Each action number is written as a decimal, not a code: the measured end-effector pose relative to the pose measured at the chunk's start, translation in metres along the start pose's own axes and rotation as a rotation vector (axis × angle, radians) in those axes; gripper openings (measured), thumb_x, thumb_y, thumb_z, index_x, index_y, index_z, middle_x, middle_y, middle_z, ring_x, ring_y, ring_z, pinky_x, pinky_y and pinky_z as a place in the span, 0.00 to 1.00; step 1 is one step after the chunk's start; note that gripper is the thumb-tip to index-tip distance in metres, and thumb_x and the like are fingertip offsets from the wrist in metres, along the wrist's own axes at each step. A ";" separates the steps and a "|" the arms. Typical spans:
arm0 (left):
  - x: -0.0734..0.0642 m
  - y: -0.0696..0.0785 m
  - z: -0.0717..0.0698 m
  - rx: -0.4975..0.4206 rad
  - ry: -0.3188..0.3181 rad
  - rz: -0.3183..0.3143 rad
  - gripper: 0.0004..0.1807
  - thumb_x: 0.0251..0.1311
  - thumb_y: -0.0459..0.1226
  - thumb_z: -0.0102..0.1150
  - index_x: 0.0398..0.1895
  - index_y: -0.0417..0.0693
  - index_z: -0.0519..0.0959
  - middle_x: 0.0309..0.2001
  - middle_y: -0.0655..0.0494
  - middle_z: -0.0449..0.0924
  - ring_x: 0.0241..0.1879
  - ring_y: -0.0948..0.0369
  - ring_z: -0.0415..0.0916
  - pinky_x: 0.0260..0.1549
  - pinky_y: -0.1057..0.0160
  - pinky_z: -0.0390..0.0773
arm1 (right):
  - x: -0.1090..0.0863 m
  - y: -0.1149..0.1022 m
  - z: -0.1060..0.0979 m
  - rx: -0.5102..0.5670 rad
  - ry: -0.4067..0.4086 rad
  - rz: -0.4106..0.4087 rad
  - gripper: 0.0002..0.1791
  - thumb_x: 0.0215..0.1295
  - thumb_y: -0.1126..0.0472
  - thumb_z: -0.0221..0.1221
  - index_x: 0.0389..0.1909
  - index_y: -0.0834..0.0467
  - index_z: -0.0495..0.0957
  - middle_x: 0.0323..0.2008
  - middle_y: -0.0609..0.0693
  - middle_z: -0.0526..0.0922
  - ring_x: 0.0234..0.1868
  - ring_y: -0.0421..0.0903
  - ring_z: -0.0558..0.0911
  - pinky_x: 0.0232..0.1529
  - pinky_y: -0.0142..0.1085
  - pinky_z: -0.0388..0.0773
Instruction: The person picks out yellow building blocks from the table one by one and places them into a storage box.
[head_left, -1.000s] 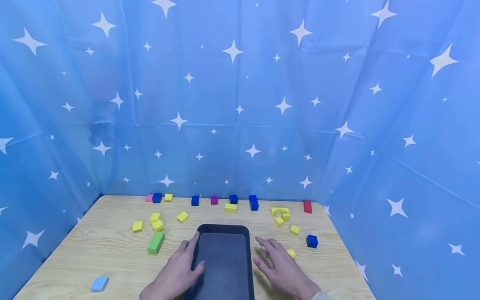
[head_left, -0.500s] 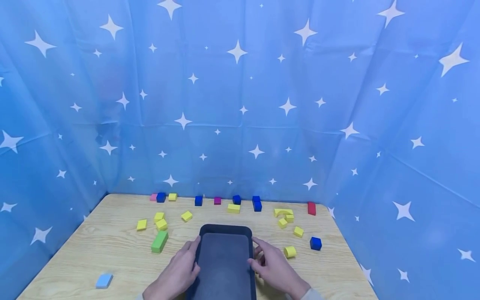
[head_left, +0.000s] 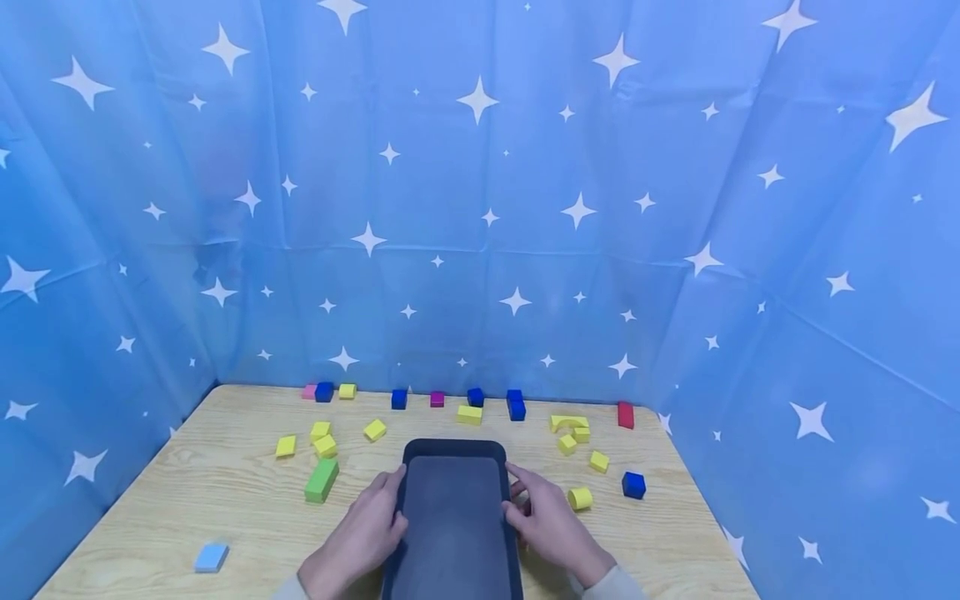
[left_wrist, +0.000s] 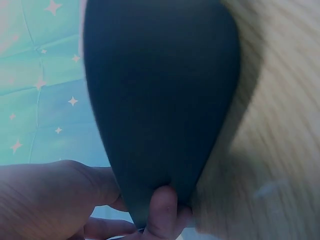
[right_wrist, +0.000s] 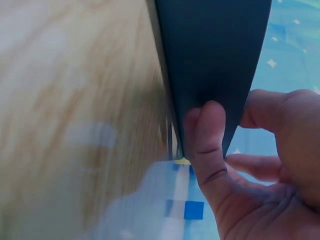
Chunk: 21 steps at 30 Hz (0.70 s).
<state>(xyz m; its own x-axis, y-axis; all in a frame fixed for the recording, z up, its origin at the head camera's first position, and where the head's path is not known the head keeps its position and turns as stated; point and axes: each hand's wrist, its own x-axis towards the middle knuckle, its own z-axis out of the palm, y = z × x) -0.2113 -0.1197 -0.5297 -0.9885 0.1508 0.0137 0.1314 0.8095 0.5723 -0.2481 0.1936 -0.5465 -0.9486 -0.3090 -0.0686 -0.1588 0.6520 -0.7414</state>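
A dark rectangular tray (head_left: 453,533) sits at the front middle of the wooden table, its near end cut off by the head view's lower border. My left hand (head_left: 360,529) grips its left side; in the left wrist view, fingers of that hand (left_wrist: 55,200) press the tray's outer wall (left_wrist: 165,90). On the opposite side my right hand (head_left: 551,525) holds the wall, index finger stretched along the rim. The right wrist view has a fingertip of this hand (right_wrist: 295,140) against the outer wall (right_wrist: 210,60). Whether the tray's underside touches the table, I cannot tell.
Several blocks lie scattered beyond and beside the tray. Among them are a green block (head_left: 322,481), a light blue block (head_left: 212,557), a yellow cylinder (head_left: 580,498), a dark blue cube (head_left: 633,485) and a red block (head_left: 626,415). A starry blue curtain (head_left: 480,208) encloses the table.
My right hand has come left from beside the tray and taken hold of its right side. The left hand stays on the left side. The tray has shifted slightly forward or up.
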 end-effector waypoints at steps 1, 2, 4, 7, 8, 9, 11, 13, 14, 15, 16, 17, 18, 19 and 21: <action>0.001 0.001 0.000 -0.004 -0.004 -0.013 0.38 0.71 0.28 0.72 0.82 0.29 0.74 0.69 0.27 0.83 0.59 0.46 0.90 0.59 0.39 0.94 | 0.001 0.000 0.000 -0.001 0.003 0.001 0.40 0.82 0.61 0.70 0.89 0.63 0.69 0.55 0.53 0.90 0.39 0.42 0.86 0.34 0.32 0.88; 0.002 0.001 0.001 -0.008 -0.007 -0.023 0.37 0.71 0.28 0.72 0.83 0.29 0.74 0.70 0.27 0.82 0.61 0.44 0.90 0.60 0.38 0.93 | 0.002 0.000 -0.001 -0.005 0.005 0.003 0.39 0.82 0.61 0.70 0.88 0.63 0.69 0.55 0.54 0.90 0.40 0.43 0.86 0.34 0.32 0.88; 0.004 0.001 0.001 -0.011 -0.006 -0.026 0.37 0.71 0.28 0.72 0.82 0.28 0.74 0.71 0.26 0.82 0.64 0.42 0.89 0.62 0.37 0.92 | 0.003 -0.001 -0.001 -0.004 0.005 0.005 0.39 0.83 0.61 0.70 0.89 0.63 0.69 0.56 0.54 0.90 0.40 0.43 0.86 0.34 0.32 0.88; 0.006 0.001 0.002 -0.016 -0.002 -0.019 0.37 0.70 0.27 0.72 0.82 0.28 0.74 0.71 0.26 0.82 0.65 0.41 0.89 0.63 0.37 0.92 | 0.003 -0.002 -0.001 0.004 0.007 0.008 0.39 0.82 0.61 0.70 0.88 0.63 0.69 0.56 0.55 0.90 0.39 0.43 0.86 0.33 0.33 0.88; 0.007 0.000 0.002 -0.018 -0.001 -0.012 0.37 0.70 0.27 0.72 0.81 0.28 0.74 0.71 0.26 0.82 0.66 0.41 0.89 0.63 0.37 0.92 | 0.003 -0.001 -0.001 0.007 0.009 0.010 0.39 0.82 0.62 0.69 0.88 0.64 0.69 0.56 0.55 0.90 0.39 0.43 0.86 0.32 0.34 0.89; 0.007 0.000 0.002 -0.020 0.000 -0.005 0.37 0.70 0.27 0.72 0.81 0.27 0.74 0.71 0.26 0.82 0.65 0.41 0.89 0.62 0.37 0.92 | 0.003 -0.001 -0.001 0.010 0.011 0.011 0.39 0.82 0.62 0.69 0.88 0.64 0.69 0.56 0.55 0.90 0.39 0.43 0.86 0.32 0.34 0.89; 0.008 -0.001 0.001 -0.023 0.005 0.004 0.37 0.69 0.26 0.72 0.81 0.27 0.74 0.71 0.26 0.82 0.64 0.41 0.89 0.62 0.37 0.92 | 0.004 -0.001 0.000 0.014 0.016 0.015 0.39 0.82 0.62 0.69 0.88 0.64 0.69 0.56 0.56 0.90 0.39 0.43 0.86 0.31 0.35 0.89; 0.010 -0.001 0.001 -0.025 0.008 0.009 0.37 0.70 0.26 0.72 0.81 0.28 0.73 0.71 0.26 0.82 0.64 0.41 0.89 0.61 0.38 0.92 | 0.005 -0.002 0.000 0.020 0.024 0.022 0.39 0.83 0.62 0.69 0.88 0.63 0.69 0.57 0.56 0.90 0.39 0.43 0.86 0.31 0.35 0.89; 0.011 -0.001 0.000 -0.027 0.009 0.010 0.37 0.70 0.26 0.72 0.81 0.28 0.73 0.71 0.26 0.82 0.65 0.41 0.89 0.62 0.37 0.92 | 0.005 -0.002 0.000 0.022 0.027 0.025 0.38 0.83 0.62 0.69 0.88 0.63 0.69 0.57 0.56 0.90 0.40 0.43 0.86 0.31 0.35 0.89; 0.012 -0.001 0.000 -0.029 0.010 0.009 0.37 0.70 0.26 0.72 0.82 0.28 0.73 0.71 0.26 0.82 0.65 0.40 0.89 0.62 0.37 0.92 | 0.006 -0.002 0.000 0.023 0.031 0.029 0.38 0.83 0.62 0.69 0.89 0.63 0.69 0.58 0.56 0.90 0.40 0.43 0.86 0.31 0.35 0.89; 0.012 -0.001 -0.001 -0.029 0.012 0.009 0.38 0.71 0.26 0.72 0.82 0.28 0.73 0.72 0.26 0.82 0.66 0.39 0.89 0.63 0.37 0.92 | 0.007 -0.002 0.000 0.024 0.036 0.032 0.38 0.83 0.62 0.69 0.88 0.63 0.69 0.58 0.57 0.90 0.40 0.44 0.86 0.31 0.35 0.89; 0.013 -0.002 -0.001 -0.030 0.013 0.011 0.38 0.71 0.26 0.72 0.83 0.29 0.72 0.72 0.26 0.82 0.67 0.39 0.88 0.63 0.37 0.92 | 0.008 -0.002 0.000 0.026 0.041 0.036 0.38 0.83 0.62 0.69 0.88 0.62 0.70 0.58 0.57 0.90 0.41 0.44 0.87 0.31 0.35 0.89; 0.015 -0.002 -0.002 -0.033 0.010 0.009 0.38 0.71 0.27 0.72 0.83 0.29 0.72 0.73 0.26 0.81 0.68 0.38 0.88 0.64 0.36 0.91 | 0.009 -0.002 0.000 0.028 0.047 0.040 0.38 0.83 0.62 0.69 0.88 0.62 0.70 0.59 0.57 0.90 0.41 0.44 0.87 0.31 0.34 0.89; 0.016 -0.003 -0.002 -0.036 0.008 0.010 0.38 0.72 0.27 0.72 0.83 0.29 0.72 0.73 0.26 0.81 0.68 0.38 0.87 0.65 0.36 0.91 | 0.010 -0.002 0.001 0.032 0.051 0.042 0.37 0.84 0.62 0.69 0.88 0.62 0.70 0.59 0.57 0.90 0.41 0.44 0.87 0.32 0.34 0.89; 0.018 -0.004 -0.003 -0.041 0.004 0.015 0.38 0.73 0.27 0.72 0.84 0.29 0.72 0.73 0.26 0.82 0.69 0.38 0.87 0.66 0.36 0.91 | 0.011 -0.002 0.001 0.045 0.059 0.041 0.37 0.84 0.63 0.69 0.88 0.62 0.70 0.59 0.58 0.90 0.40 0.44 0.87 0.31 0.35 0.89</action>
<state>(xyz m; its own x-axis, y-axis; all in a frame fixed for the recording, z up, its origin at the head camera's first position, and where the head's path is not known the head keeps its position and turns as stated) -0.2300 -0.1220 -0.5293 -0.9866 0.1608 0.0258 0.1434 0.7829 0.6053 -0.2584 0.1881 -0.5463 -0.9686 -0.2411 -0.0611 -0.1086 0.6310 -0.7681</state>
